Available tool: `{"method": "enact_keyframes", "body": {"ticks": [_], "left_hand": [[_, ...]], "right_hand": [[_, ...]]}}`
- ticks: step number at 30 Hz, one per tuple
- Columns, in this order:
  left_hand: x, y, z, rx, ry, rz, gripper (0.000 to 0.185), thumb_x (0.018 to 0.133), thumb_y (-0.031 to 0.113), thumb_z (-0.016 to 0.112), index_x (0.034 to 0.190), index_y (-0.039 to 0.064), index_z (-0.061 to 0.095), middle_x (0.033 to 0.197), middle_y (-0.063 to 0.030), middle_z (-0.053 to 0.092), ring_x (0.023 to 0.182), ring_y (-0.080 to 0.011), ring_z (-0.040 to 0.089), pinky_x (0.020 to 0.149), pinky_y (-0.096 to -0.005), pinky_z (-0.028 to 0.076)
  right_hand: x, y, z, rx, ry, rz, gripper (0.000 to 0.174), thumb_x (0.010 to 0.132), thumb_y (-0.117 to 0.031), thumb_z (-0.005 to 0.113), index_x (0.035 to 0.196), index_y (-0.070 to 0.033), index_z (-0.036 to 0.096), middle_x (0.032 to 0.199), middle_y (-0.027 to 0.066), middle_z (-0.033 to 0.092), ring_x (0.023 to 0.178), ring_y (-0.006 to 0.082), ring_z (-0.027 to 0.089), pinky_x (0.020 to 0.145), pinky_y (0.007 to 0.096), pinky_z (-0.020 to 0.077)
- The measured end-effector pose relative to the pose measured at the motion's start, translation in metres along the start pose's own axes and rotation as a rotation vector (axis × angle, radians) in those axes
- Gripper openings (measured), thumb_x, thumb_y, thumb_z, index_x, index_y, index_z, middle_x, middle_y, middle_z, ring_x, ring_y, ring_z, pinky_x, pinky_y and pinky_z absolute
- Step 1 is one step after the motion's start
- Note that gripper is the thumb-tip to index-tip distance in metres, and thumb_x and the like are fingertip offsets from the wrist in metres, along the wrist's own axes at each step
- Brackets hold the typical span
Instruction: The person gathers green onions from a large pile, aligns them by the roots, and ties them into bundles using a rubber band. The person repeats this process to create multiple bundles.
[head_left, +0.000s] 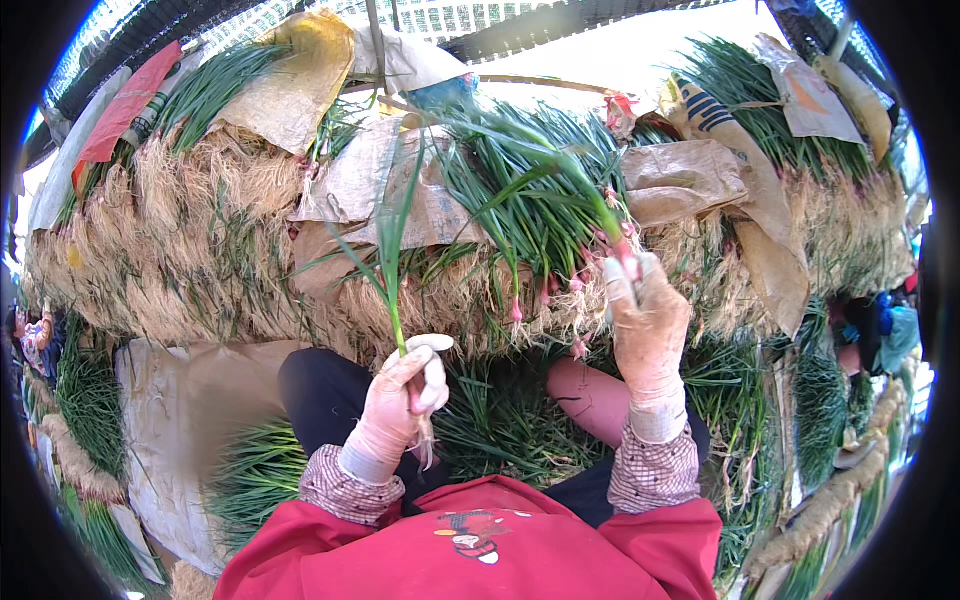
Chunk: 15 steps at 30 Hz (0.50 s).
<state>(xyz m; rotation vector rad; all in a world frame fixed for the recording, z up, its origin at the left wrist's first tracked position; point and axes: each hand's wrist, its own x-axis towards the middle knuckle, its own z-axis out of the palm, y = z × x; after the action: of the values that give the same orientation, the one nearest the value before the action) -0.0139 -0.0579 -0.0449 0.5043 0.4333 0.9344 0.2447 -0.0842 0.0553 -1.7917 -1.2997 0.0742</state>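
My left hand (409, 386), with white coverings on its fingertips, grips a green-leaved plant (391, 277) near its pale, rooted base. The leaves point up and away from me. Farther to the right, my right hand (649, 322) holds a second plant (611, 221) by its pinkish lower stem, leaves trailing off to the upper left and partly blurred. Just beyond, between the hands, lies a heap of similar plants (525, 202) with pink bulbs and stringy roots towards me. Whether the right hand holds one stalk or more is hard to tell.
A long bank of stacked plants with dry roots (180, 240) runs across in front. Woven sacks (697, 176) cover parts of it. Loose green leaves (510, 427) lie between my legs. To the left are a pale sheet (161, 435) and a leafy pile (259, 469).
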Motion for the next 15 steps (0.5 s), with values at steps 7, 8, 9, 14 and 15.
{"method": "enact_keyframes", "body": {"ticks": [7,8,9,14,15], "left_hand": [[0.020,-0.056,0.011,0.383,0.205,-0.096,0.036,0.090,0.013,0.065,0.122,0.000,0.056,0.093,-0.0052,0.067,0.076,-0.0123,0.062,0.069,-0.0247,0.052],[0.016,-0.057,0.007,0.396,0.226,-0.165,0.033,0.090,0.013,0.065,0.120,0.001,0.058,0.090,-0.0043,0.066,0.074,-0.0113,0.062,0.064,-0.0234,0.051],[0.010,-0.052,0.009,0.409,0.250,-0.232,0.030,0.090,0.013,0.065,0.117,0.002,0.059,0.087,-0.0035,0.065,0.071,-0.0104,0.061,0.059,-0.0220,0.050],[-0.009,-0.054,0.007,0.317,0.292,-0.201,0.018,0.094,0.009,0.056,0.110,0.002,0.055,0.082,-0.0049,0.063,0.062,-0.0110,0.061,0.048,-0.0201,0.047],[-0.010,-0.057,0.005,0.315,0.304,-0.190,0.017,0.094,0.009,0.056,0.110,0.002,0.055,0.083,-0.0056,0.063,0.061,-0.0110,0.060,0.048,-0.0206,0.047]], "right_hand": [[-0.117,0.015,0.060,-0.321,-0.579,-0.176,0.029,0.087,-0.038,0.062,0.084,-0.010,0.055,0.066,0.0087,0.064,0.058,0.0278,0.065,0.052,0.0406,0.0510],[-0.125,0.015,0.059,-0.262,-0.662,-0.195,0.031,0.086,-0.040,0.062,0.087,-0.009,0.056,0.071,0.0105,0.065,0.064,0.0286,0.066,0.057,0.0402,0.0519],[-0.130,0.014,0.059,-0.200,-0.745,-0.216,0.035,0.086,-0.042,0.063,0.090,-0.008,0.058,0.076,0.0122,0.066,0.069,0.0294,0.067,0.061,0.0397,0.0527],[-0.113,0.066,0.095,1.063,-0.848,0.478,0.044,0.094,-0.024,0.055,0.130,0.001,0.048,0.114,0.0095,0.061,0.110,0.0175,0.057,0.093,0.0302,0.0464],[-0.105,0.039,0.099,1.157,-0.694,0.486,0.040,0.095,-0.026,0.054,0.125,-0.001,0.050,0.100,0.0051,0.061,0.099,0.0172,0.058,0.083,0.0286,0.0483]]}}
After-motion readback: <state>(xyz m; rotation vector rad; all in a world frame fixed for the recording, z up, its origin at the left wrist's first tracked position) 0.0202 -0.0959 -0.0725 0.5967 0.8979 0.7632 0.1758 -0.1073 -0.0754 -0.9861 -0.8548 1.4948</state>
